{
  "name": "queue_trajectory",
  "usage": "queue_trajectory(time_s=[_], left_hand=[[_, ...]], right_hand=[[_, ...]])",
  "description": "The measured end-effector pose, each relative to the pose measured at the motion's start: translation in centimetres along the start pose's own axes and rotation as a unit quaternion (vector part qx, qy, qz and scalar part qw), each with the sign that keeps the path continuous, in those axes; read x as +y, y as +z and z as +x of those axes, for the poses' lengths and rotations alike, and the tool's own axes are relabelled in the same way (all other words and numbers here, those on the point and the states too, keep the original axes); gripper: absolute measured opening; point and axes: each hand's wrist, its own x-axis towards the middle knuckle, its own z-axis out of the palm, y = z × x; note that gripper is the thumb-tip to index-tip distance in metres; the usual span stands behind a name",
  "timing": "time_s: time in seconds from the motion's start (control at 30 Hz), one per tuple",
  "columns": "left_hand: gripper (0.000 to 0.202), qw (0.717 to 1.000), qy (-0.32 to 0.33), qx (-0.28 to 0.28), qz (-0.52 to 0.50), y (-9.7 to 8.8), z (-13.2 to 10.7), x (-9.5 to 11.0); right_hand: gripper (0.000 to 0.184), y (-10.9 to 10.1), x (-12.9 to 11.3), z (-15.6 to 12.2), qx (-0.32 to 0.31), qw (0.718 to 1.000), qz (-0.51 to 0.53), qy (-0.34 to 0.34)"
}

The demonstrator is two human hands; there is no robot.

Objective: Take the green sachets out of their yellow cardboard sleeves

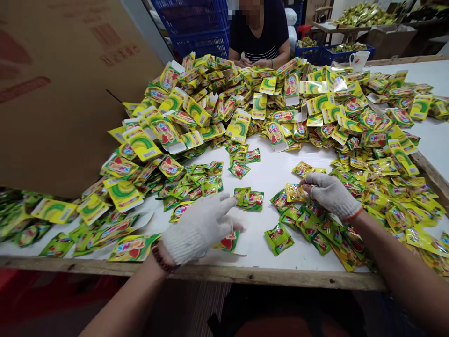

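Both hands are covered by white knit gloves. The left hand (201,227) is laid on a white table (277,175), fingers pressed together and extended toward green sachets (249,197); a flat carton (229,242) lies partly beneath it. A yellow sachet (295,192) is pinched by the fingers of the right hand (331,193). Yellow-green printed cartons (238,126) are heaped behind; their lettering cannot be read. Red print on the cardboard box (63,93) is blurred. A second person (259,32) is seated opposite.

No wording can be made out: the print on the sachets (249,198) and flat cartons (142,145) (red marks on the cardboard box (52,93) too) is too blurred.
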Motion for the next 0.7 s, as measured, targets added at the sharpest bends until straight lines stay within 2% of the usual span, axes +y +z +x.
queue_trajectory(time_s=[0.03, 0.1, 0.17, 0.2, 0.27, 0.37, 0.43, 0.47, 0.5, 0.57, 0.63, 0.7], left_hand=[[0.027, 1.000, -0.001, 0.020, 0.000, 0.3, 0.8, -0.2], [0.027, 0.999, -0.008, 0.043, 0.007, 1.1, 3.1, -0.4], [0.037, 0.999, -0.014, 0.035, 0.023, 1.9, 5.4, -0.6], [0.041, 0.999, -0.018, 0.025, 0.028, 2.1, 6.3, -0.7], [0.037, 0.999, -0.026, 0.008, 0.032, 2.2, 7.4, -1.1], [0.020, 0.999, -0.035, 0.013, 0.020, 1.6, 7.4, -1.2], [0.018, 0.996, -0.050, 0.057, -0.054, 1.1, 6.7, -0.7], [0.019, 0.987, -0.056, 0.090, -0.122, 0.9, 6.4, -0.2], [0.021, 0.969, -0.058, 0.123, -0.207, 0.8, 6.2, 0.5], [0.023, 0.903, -0.055, 0.171, -0.391, 0.9, 6.0, 2.1], [0.024, 0.811, -0.065, 0.188, -0.550, 1.2, 6.3, 3.9], [0.029, 0.723, -0.083, 0.184, -0.660, 1.8, 6.9, 5.6]], right_hand=[[0.023, 0.4, 0.2, 0.3, 0.001, 0.998, -0.054, -0.015], [0.041, 1.2, 0.3, 0.6, -0.019, 0.988, -0.153, -0.020], [0.061, 1.8, 0.1, 0.8, -0.047, 0.972, -0.229, -0.010], [0.066, 2.0, 0.1, 0.8, -0.058, 0.965, -0.255, -0.003], [0.070, 2.1, -0.1, 0.9, -0.068, 0.957, -0.282, 0.009], [0.057, 2.0, -0.1, 1.1, -0.064, 0.963, -0.262, 0.015], [0.037, 1.8, 0.2, 1.3, -0.051, 0.979, -0.199, 0.008], [0.026, 1.6, 0.3, 1.3, -0.041, 0.987, -0.153, 0.005], [0.016, 1.3, 0.4, 1.3, -0.028, 0.995, -0.095, 0.007], [0.005, 0.9, 0.4, 0.9, -0.002, 1.000, 0.016, 0.026], [0.017, 0.6, 0.1, 0.3, 0.011, 0.992, 0.113, 0.056], [0.025, 0.6, -0.6, -0.4, 0.018, 0.973, 0.218, 0.081]])
